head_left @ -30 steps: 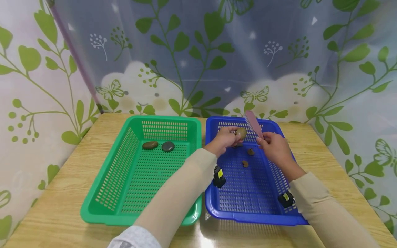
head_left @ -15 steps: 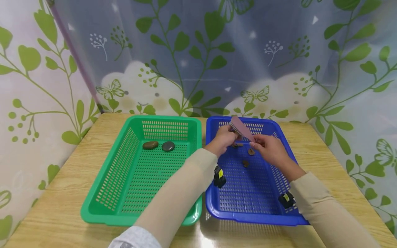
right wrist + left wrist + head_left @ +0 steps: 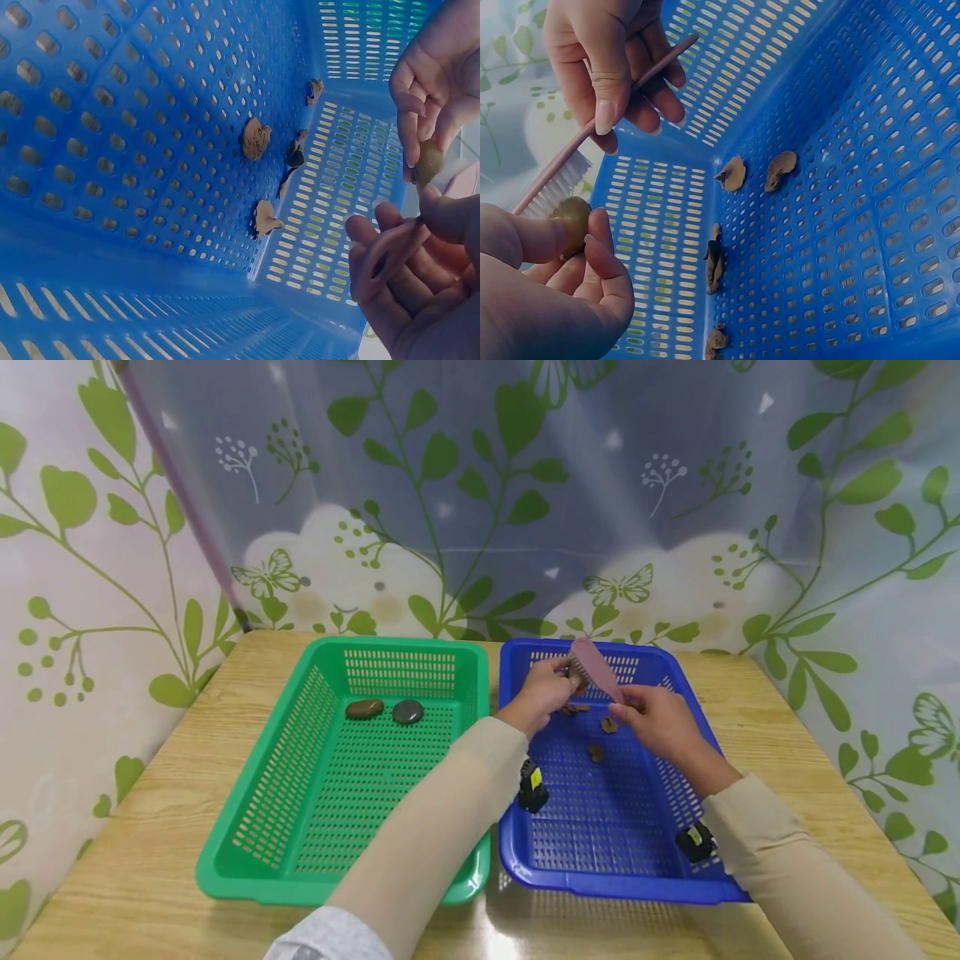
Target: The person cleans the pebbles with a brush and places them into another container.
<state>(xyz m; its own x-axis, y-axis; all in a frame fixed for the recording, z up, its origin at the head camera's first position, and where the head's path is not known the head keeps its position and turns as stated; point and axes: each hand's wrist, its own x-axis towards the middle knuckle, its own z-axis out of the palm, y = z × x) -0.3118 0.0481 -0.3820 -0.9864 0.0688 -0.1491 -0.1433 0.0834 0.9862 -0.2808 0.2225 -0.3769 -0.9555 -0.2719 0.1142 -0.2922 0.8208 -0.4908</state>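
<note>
Above the far end of the blue basket (image 3: 615, 885), my left hand (image 3: 546, 692) pinches a smooth olive-brown stone (image 3: 573, 219) between thumb and fingers. My right hand (image 3: 660, 718) grips the handle of a pink brush (image 3: 595, 668). In the left wrist view, its white bristles (image 3: 561, 182) lie against or right beside the stone; exact contact is hard to tell. The brush and fingers mostly cover the stone in the head view. Below on the basket floor are several small, brown, curled pieces, two of them a mushroom-like piece (image 3: 265, 218) and a speckled piece (image 3: 256, 139).
Left of the blue basket stands a green basket (image 3: 258, 768) holding a brown stone (image 3: 364, 709) and a dark grey stone (image 3: 408, 712). Both baskets rest on a wooden table (image 3: 135, 860). A leaf-patterned curtain (image 3: 465, 527) hangs behind.
The brush first swung left and down from beside the stone to over it, then shifted slightly back right. The left hand with the stone has barely moved.
</note>
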